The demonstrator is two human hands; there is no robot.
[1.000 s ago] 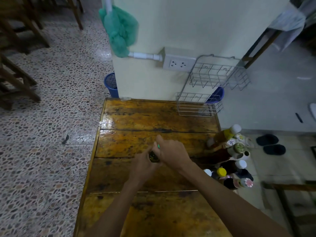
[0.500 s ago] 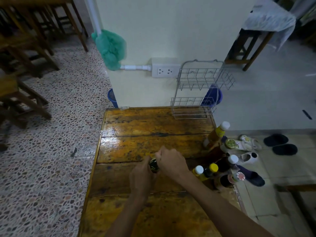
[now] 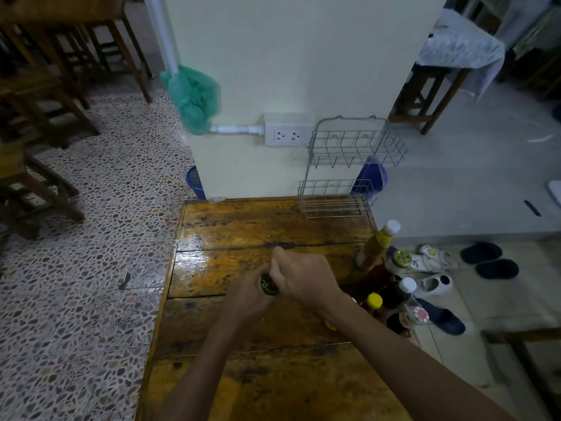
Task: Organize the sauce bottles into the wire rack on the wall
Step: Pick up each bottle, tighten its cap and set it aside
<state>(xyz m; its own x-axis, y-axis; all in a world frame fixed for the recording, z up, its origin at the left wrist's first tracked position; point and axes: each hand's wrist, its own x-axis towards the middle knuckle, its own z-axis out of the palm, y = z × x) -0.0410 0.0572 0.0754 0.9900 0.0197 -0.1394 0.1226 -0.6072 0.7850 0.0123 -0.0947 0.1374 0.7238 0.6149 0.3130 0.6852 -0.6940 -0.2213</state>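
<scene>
Over the middle of the wooden table (image 3: 243, 232), my left hand (image 3: 247, 297) and my right hand (image 3: 303, 276) both grip a small dark bottle (image 3: 268, 285) with green lettering; most of it is hidden by the fingers. A two-tier wire rack (image 3: 352, 165) hangs empty on the cream wall at the table's far right corner. Several sauce bottles cluster at the table's right edge: a tall amber one with a white cap (image 3: 378, 244), one with a yellow cap (image 3: 375, 300), a dark one with a white cap (image 3: 405, 287).
A wall socket (image 3: 287, 132) sits left of the rack, with a green net bag (image 3: 194, 98) on a pipe. Blue baskets (image 3: 372, 177) stand on the floor behind the table. Shoes (image 3: 488, 261) lie on the floor to the right. Wooden chairs (image 3: 45, 101) stand at left.
The view has tilted up and shifted, so the rack sits higher in frame. Both hands stay closed around the small dark bottle over the table's middle.
</scene>
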